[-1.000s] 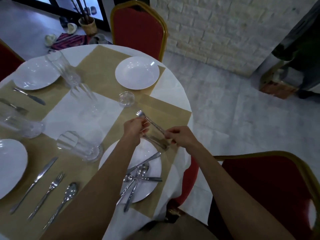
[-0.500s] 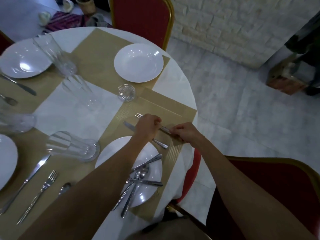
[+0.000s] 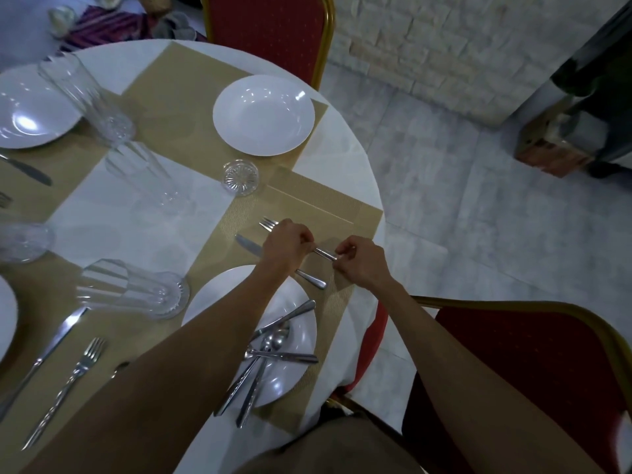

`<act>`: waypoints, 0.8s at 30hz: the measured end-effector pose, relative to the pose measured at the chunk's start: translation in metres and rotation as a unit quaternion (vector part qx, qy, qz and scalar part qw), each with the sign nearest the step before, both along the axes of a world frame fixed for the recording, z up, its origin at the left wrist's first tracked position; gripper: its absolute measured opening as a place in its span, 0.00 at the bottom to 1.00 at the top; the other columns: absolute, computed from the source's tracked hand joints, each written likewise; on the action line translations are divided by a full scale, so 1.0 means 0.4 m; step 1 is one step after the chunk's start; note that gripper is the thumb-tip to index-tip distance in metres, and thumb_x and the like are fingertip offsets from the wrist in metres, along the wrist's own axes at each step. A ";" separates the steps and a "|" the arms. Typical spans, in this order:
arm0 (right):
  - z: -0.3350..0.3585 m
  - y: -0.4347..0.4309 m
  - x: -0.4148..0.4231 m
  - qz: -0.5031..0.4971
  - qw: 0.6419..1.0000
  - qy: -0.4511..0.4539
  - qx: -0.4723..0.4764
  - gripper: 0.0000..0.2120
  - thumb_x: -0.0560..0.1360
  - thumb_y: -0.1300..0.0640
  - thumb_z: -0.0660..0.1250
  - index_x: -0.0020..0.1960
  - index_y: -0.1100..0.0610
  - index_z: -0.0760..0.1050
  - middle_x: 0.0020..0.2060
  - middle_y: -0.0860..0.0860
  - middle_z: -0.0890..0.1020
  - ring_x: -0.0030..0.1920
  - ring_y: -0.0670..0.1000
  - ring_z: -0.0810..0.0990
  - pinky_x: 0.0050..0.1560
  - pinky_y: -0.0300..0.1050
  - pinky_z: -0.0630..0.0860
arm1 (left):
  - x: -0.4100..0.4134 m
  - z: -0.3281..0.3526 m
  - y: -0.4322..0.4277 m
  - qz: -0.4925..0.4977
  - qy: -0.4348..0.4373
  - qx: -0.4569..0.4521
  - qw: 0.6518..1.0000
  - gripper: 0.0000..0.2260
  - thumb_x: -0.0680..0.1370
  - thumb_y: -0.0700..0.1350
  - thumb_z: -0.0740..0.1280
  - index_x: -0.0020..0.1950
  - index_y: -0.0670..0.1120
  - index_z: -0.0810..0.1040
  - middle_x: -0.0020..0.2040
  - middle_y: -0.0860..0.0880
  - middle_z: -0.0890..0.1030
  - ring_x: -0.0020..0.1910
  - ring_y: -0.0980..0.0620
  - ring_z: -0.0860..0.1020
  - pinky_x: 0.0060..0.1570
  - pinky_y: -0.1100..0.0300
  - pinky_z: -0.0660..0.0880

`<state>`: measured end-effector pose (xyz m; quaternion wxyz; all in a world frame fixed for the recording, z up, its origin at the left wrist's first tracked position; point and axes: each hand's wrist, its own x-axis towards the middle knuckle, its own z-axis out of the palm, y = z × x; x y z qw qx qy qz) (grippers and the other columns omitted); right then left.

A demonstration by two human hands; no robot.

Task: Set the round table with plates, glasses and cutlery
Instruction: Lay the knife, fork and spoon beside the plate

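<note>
Near the round table's (image 3: 342, 142) right edge, on a gold placemat (image 3: 307, 206), the fork (image 3: 325, 253) spans both hands: the left hand (image 3: 287, 244) curls over its middle, the right hand (image 3: 359, 265) pinches its handle end. A knife (image 3: 248, 244) lies just beside it. Red chairs (image 3: 266, 32) stand on a grey tiled floor (image 3: 478, 234).

Red, gold-framed far chair (image 3: 266, 32) and near chair (image 3: 530, 364) on a pale tiled floor (image 3: 478, 217), white stone wall (image 3: 444, 39) behind.
</note>
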<state>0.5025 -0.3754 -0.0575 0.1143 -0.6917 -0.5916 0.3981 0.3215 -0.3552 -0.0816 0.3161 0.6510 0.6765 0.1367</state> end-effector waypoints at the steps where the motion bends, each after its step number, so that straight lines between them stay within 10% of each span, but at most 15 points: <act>1: -0.002 -0.003 -0.002 0.000 1.000 -0.001 0.007 0.09 0.69 0.61 0.72 0.49 0.54 0.81 0.42 0.47 0.83 0.41 0.45 0.80 0.36 0.29 0.70 | 0.002 0.002 -0.002 0.001 -0.002 0.003 1.000 0.04 0.70 0.48 0.75 0.43 0.50 0.85 0.42 0.48 0.82 0.41 0.52 0.79 0.45 0.54 0.78; 24: -0.018 -0.023 -0.018 -0.016 0.998 -0.023 0.058 0.07 0.74 0.60 0.70 0.51 0.55 0.82 0.44 0.48 0.84 0.38 0.41 0.77 0.33 0.23 0.64 | 0.005 0.020 -0.015 -0.004 0.005 0.027 1.000 0.06 0.72 0.47 0.75 0.45 0.46 0.84 0.44 0.45 0.81 0.43 0.50 0.78 0.41 0.61 0.68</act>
